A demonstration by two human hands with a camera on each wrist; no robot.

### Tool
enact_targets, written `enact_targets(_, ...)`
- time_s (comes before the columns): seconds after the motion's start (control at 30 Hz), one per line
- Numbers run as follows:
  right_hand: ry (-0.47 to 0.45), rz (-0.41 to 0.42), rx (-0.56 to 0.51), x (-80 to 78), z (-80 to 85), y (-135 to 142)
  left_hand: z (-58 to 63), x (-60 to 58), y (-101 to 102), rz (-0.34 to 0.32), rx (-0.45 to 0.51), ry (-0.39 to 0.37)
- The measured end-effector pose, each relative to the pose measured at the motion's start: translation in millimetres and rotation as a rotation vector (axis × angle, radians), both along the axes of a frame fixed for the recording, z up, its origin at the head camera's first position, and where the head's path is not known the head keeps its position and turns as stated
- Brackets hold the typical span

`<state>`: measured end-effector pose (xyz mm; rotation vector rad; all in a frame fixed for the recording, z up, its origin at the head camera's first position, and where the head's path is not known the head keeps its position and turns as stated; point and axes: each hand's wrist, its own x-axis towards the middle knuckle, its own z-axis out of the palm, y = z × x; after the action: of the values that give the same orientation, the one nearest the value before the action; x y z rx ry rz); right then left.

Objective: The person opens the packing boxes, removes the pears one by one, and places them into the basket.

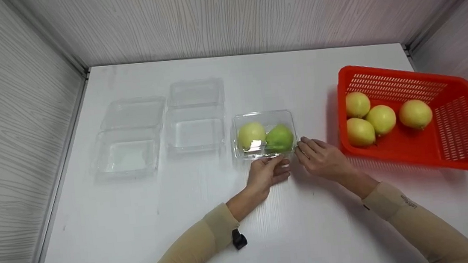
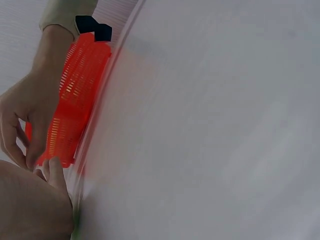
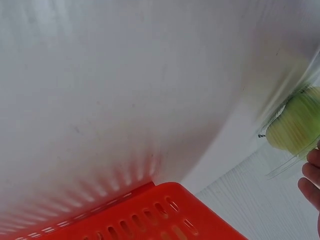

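A clear plastic clamshell box [image 1: 262,118] stands mid-table with its lid down. Inside it lie a pale yellow-green fruit [image 1: 251,135] and a greener fruit [image 1: 279,138]; the green one's short stem shows in the right wrist view. My left hand [image 1: 266,175] grips the box's front edge, thumb uppermost and fingers bent under. At the front right corner, my right hand [image 1: 321,157] pinches the rim; its thumb and fingertip come together there in the left wrist view. Fingertips [image 3: 311,172] of a hand show beside the box in the right wrist view.
Two more clear clamshell boxes stand open on the left, one at far left [image 1: 131,156] and another beside it [image 1: 196,133]. A red plastic basket [image 1: 417,159] at the right contains several yellow-green fruits [image 1: 415,114]. Grey wood-grain panels [image 1: 240,15] enclose the white table [image 1: 112,246].
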<state>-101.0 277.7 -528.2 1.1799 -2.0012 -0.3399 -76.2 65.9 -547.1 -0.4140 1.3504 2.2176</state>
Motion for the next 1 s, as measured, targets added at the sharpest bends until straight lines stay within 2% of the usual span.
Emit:
enact_targets(0.2,0.034,0.047,0.043,-3.3,0.2,0,-1.0,-0.5,0,0.004,0.002,-0.001)
enact_targets(0.47,0.111,0.098,0.047,-9.4,-4.7,1,-1.6,-2.4,-2,0.001,-0.003,-0.009)
enact_targets(1.0,0.113,0.131,-0.109,-11.4,-17.6,0,0.2,-2.7,-2,-0.003,-0.026,-0.003)
